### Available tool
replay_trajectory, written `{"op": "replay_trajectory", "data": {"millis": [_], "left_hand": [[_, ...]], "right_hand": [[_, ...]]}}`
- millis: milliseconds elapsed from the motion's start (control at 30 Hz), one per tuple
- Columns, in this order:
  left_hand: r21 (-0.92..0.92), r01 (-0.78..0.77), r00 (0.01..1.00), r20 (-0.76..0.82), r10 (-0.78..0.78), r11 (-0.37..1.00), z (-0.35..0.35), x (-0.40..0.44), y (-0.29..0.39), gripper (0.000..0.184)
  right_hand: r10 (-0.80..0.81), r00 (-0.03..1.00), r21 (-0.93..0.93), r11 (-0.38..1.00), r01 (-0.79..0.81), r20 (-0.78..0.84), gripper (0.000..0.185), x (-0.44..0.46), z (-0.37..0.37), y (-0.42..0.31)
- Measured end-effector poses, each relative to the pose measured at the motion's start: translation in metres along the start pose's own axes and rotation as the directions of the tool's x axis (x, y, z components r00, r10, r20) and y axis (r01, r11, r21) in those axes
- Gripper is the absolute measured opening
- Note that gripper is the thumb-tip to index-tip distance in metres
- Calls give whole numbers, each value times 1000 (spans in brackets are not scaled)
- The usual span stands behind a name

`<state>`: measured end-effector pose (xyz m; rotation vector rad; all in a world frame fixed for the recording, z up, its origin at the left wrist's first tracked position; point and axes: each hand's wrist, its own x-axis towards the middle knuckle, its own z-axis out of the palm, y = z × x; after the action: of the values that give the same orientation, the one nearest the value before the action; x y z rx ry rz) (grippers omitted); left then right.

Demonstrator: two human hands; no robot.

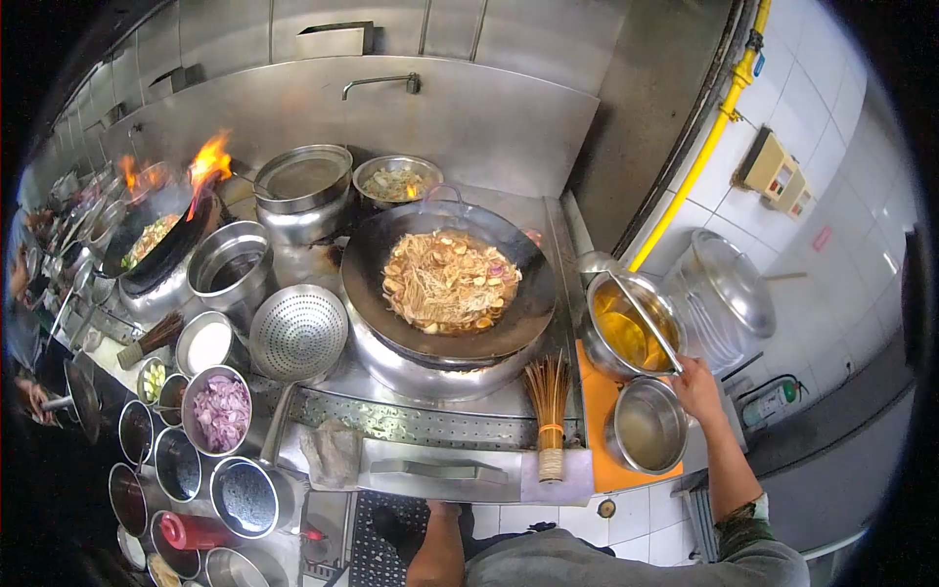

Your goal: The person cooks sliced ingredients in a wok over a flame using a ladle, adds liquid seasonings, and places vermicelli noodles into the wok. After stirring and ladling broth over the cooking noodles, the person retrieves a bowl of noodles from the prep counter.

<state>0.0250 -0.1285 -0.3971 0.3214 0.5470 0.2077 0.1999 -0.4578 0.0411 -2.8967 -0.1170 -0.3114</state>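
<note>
My right hand (696, 389) is closed around the end of a long metal ladle (641, 318). The ladle lies slantwise over a steel pot of yellow oil (626, 338), its bowl at the pot's far left rim. Just below my hand stands a smaller steel pot (648, 427) with cloudy liquid. To the left, a large black wok (377, 293) on the burner holds noodles (455, 284) mixed with browned slices. What seems to be my left forearm (438, 548) shows at the bottom; the hand itself is hidden at the counter edge.
A bamboo brush (550, 416) stands at the counter's front. Left of the wok are a perforated strainer (298, 333), a bowl of chopped purple onion (221, 411) and several pots. Flames (208, 164) rise at another wok, far left. A yellow pipe (696, 171) runs down the right wall.
</note>
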Motion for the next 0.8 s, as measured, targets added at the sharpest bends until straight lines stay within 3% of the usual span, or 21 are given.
{"op": "replay_trajectory", "data": {"millis": [67,167,333,600,700,800], "left_hand": [[-20,22,994,-102,-23,1000,-2,4,-2,49],[-37,-27,1000,5,28,999,-7,4,-4,51],[-35,36,997,-67,-38,999,-10,4,-6,54],[52,37,995,-100,-32,998,-12,7,-5,53],[-12,-2,1000,0,2,1000,-15,8,-6,50],[-18,8,993,-115,-10,1000,-8,5,-5,49]], "right_hand": [[34,999,-5,999,-34,1,41,4,3,9],[79,997,-15,997,-79,-3,41,10,9,21],[135,991,-31,990,-134,22,42,17,17,30],[107,994,-96,990,-104,31,43,23,28,39],[116,993,-82,990,-115,13,42,29,40,57],[-2,1000,-93,996,4,22,40,37,46,73]]}}
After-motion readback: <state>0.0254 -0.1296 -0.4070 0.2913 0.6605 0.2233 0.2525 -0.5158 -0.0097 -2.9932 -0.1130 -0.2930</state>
